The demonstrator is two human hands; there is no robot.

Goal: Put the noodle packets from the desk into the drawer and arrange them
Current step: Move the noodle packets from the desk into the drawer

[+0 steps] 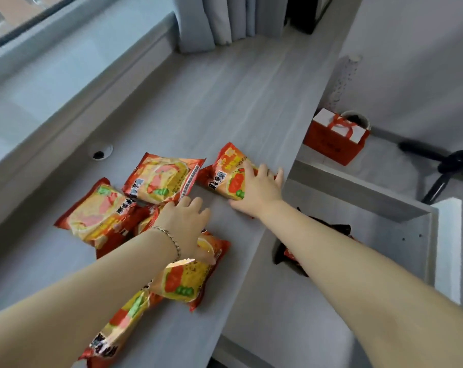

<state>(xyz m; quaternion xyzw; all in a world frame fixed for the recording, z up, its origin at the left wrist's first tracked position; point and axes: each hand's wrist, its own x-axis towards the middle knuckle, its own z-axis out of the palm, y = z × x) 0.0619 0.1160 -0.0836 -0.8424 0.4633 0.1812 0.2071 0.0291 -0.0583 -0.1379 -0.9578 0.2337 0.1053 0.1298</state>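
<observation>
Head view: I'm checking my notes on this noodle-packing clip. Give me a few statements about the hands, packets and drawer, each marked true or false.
1. The right hand lies on a packet near the desk edge. True.
2. The drawer is shut. False: it stands open, with dark packets inside.
3. The left hand wears a bracelet at the wrist. True.
4. All packets are already in the drawer. False: several red-and-yellow ones lie on the desk.
5. A red bag stands on the floor. True.
</observation>
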